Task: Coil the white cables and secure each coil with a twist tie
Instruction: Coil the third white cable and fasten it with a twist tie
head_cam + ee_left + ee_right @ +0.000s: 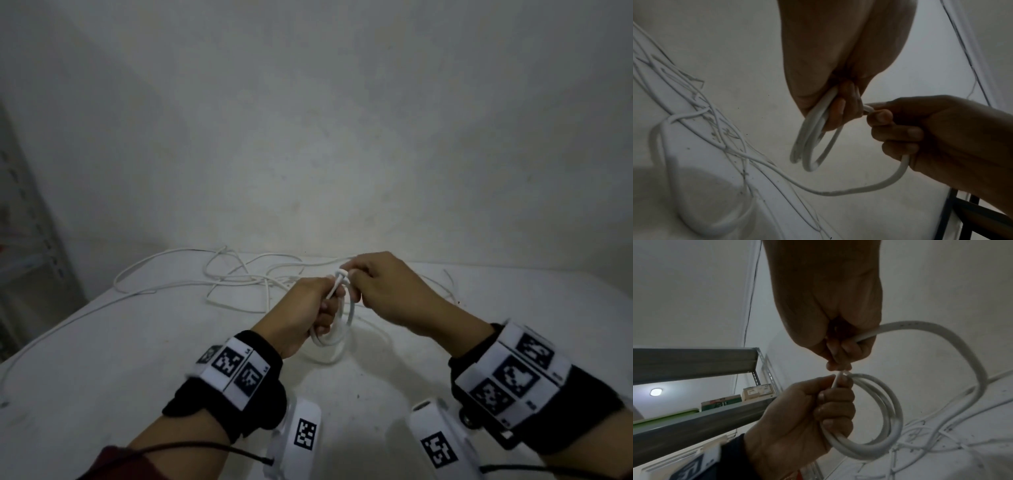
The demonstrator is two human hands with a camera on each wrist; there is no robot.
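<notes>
A small coil of white cable (337, 329) hangs from my left hand (323, 303), whose fingers curl round its loops just above the white table (137, 359). My right hand (356, 279) sits against the top of the coil and grips the same cable. In the left wrist view the coil (812, 146) dangles below the left hand's fingers (846, 105), and the free run of cable (859, 190) leaves the right hand (898, 128) toward the tangle. In the right wrist view a thin white strand (835, 380) stands between the two hands; I cannot tell whether it is a tie.
Several loose white cables (239, 277) lie tangled across the back of the table, one trailing to the left edge (51, 339). A metal shelf rack (30, 246) stands at the left, with boxes (756, 391) on it. A plain wall rises behind the table.
</notes>
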